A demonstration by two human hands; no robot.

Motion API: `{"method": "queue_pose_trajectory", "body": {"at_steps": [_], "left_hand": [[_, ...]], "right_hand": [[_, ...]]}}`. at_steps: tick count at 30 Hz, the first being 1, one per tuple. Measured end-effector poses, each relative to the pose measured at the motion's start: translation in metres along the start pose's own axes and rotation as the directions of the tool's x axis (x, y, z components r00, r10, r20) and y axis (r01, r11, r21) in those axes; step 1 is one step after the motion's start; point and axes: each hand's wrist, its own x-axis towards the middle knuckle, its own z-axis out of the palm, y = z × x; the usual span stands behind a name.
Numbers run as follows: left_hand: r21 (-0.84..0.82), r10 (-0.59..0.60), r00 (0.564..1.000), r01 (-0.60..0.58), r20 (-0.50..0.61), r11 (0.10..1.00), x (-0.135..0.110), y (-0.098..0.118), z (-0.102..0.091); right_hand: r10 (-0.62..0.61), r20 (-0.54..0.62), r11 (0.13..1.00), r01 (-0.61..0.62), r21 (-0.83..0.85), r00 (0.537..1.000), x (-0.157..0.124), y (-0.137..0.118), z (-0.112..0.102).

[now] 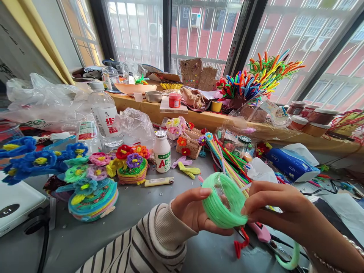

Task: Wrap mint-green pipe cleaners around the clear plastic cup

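My left hand (193, 212) holds a clear plastic cup (224, 189) tilted above the table, its thumb on the near rim and its fingers underneath. Light green pipe cleaner (216, 212) is wound in rings around the cup's outside. At the cup's right edge, my right hand (273, 204) pinches the green pipe cleaner with thumb and fingertips; the exact grip is partly hidden. Below the cup show a bent red pipe cleaner (241, 242) and a pink-handled tool (260, 231). Scissors blades (277, 248) lie under the right hand, near a green loop (295, 256).
Pipe-cleaner flowers (85, 185) on round bases stand left. Behind the cup are a white drink bottle (162, 151), a lighter (159, 181) and loose pipe cleaners (227, 155). A blue tissue pack (292, 163) lies right. The windowsill (136, 108) holds jars and pipe-cleaner bundles.
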Motion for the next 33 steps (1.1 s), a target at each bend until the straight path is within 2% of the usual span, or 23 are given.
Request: {"method": "queue_pose_trajectory", "body": {"at_steps": [14,21,30,33], "left_hand": [[-0.101,0.023,0.996,-0.014,0.087,0.995,0.0027,-0.0009,-0.0034],[-0.076,-0.014,0.999,0.017,0.032,0.997,0.0040,-0.0007,-0.0033],[-0.060,-0.011,1.000,0.010,-0.011,0.998,0.0063,-0.0009,-0.0043],[0.021,0.027,0.998,-0.026,-0.061,0.999,0.0079,-0.0032,-0.0050]], "right_hand": [[-0.023,0.026,0.996,0.025,-0.081,0.999,0.0008,-0.0029,0.0014],[-0.022,0.007,0.996,0.022,-0.085,1.000,0.0002,-0.0039,0.0027],[0.107,-0.100,0.994,-0.108,0.003,0.989,0.0023,-0.0006,0.0001],[0.181,-0.123,0.983,-0.177,0.049,0.976,0.0042,-0.0001,0.0019]]}}
